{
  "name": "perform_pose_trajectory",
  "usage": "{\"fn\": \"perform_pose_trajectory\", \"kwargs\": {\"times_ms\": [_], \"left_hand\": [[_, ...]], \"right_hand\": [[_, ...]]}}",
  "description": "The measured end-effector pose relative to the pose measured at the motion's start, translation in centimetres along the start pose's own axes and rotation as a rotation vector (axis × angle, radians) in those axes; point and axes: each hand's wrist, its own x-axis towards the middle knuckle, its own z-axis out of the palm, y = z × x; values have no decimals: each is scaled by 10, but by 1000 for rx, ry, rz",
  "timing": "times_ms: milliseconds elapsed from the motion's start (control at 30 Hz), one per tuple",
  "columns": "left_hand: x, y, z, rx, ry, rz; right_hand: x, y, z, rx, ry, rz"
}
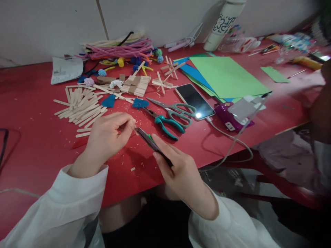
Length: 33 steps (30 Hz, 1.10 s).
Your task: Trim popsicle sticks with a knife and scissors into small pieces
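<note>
My right hand [178, 168] is closed round a dark cutting tool with a green handle [148, 139], its tip pointing up-left. My left hand [110, 136] pinches something small at that tip; I cannot make out what it is. Both hands hover over the near part of the red table [33, 144], where wood shavings lie scattered. Just beyond them lie teal-handled pliers [165, 124] and grey-green scissors [178, 112]. A pile of wooden craft sticks [80, 106] lies to the left.
A phone [195, 101] with a cable, a purple charger block [229, 119], green and blue paper sheets [224, 75], pipe cleaners [121, 50], pompoms, glued stick pieces [136, 84] and a white bottle [223, 24] fill the far side. Another person sits at the right edge.
</note>
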Motion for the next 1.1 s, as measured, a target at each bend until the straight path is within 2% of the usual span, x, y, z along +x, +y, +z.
{"fn": "perform_pose_trajectory", "kwargs": {"times_ms": [133, 367, 533, 733, 867, 967, 1100], "left_hand": [[0, 0, 0, 11, 1, -7], [0, 1, 1, -4, 3, 6], [0, 1, 1, 5, 0, 18], [0, 4, 0, 4, -19, 42], [0, 3, 2, 14, -3, 61], [0, 2, 4, 20, 34, 92], [1, 1, 4, 16, 57, 103]], "right_hand": [[-1, -2, -4, -270, 73, -88], [6, -5, -7, -464, 107, -180], [6, -11, -10, -587, 79, -217], [13, -17, -18, -636, 39, -247], [15, -19, -20, -584, -42, -178], [10, -20, -15, -526, -76, -111], [3, -20, -4, -484, -34, -76]]}}
